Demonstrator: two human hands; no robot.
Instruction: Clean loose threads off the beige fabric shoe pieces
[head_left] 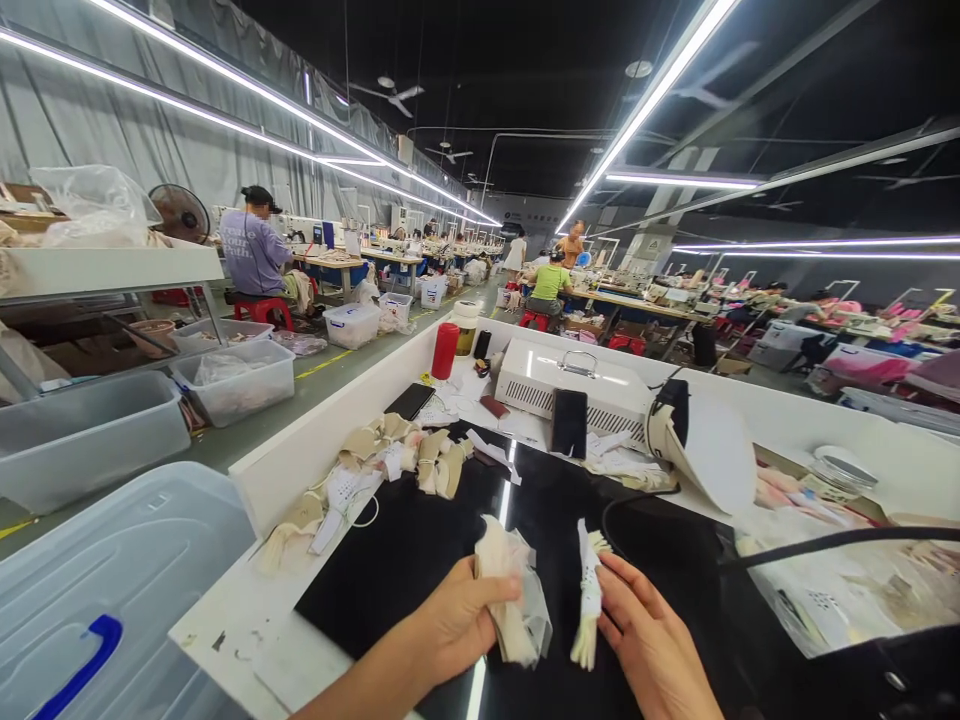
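Near the front middle of the black tabletop, my left hand (466,612) is closed on a cream fabric piece (496,550). Clear plastic film (537,612) shows along that piece's right side, and the thumb lies across its front. My right hand (643,622) grips a small bundle of cream strips (585,645) wrapped in a white printed paper (589,580). The two held things are apart, with black surface (559,505) between them. Beige fabric pieces (442,465) with white paper tags lie in a pile beyond my left hand.
A white vented metal box (525,375) stands at the table's back, with a phone (569,422) leaning on it. A red cylinder (445,352) stands to its left. Right of it is a lamp-like white shade (709,445); a black cable (847,540) crosses the right side. Co-workers sit farther off.
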